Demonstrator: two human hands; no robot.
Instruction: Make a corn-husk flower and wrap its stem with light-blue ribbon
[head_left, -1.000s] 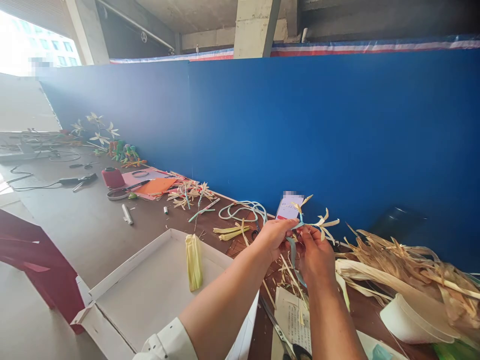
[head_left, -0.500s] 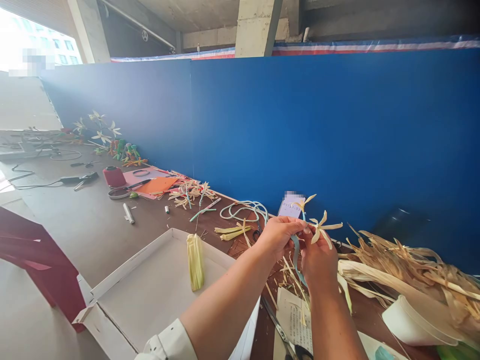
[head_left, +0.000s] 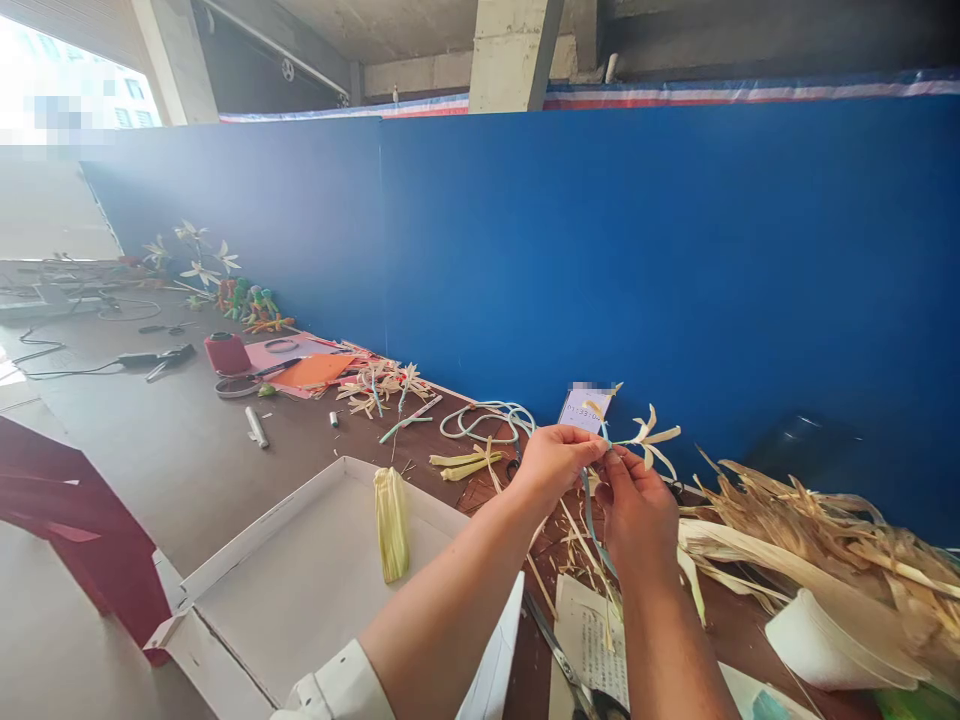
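Note:
My left hand [head_left: 555, 465] pinches a stem wrapped in pale blue-green, its fingertips meeting those of my right hand [head_left: 637, 500]. From the pinch, a cream husk flower [head_left: 651, 436] with narrow petals points right on a thin stem. A second pale flower [head_left: 596, 410] rises above my left fingers, partly in front of a phone. A blue-green strip of tape [head_left: 589, 510] hangs down between both hands. My right thumb and fingers are closed at the stem joint; the exact grip there is partly hidden.
A white box lid [head_left: 270, 560] with a yellow-green husk piece [head_left: 391, 525] lies left. Scissors [head_left: 559, 650] rest on printed paper below my hands. Dried husks [head_left: 817, 530] and a white bowl [head_left: 832, 640] are at right. A blue partition [head_left: 637, 250] stands behind the phone [head_left: 579, 408].
The flower at my right hand has turned from facing me to pointing right, showing its stem. My right fingers have shifted up toward the joint. My left hand has moved only slightly.

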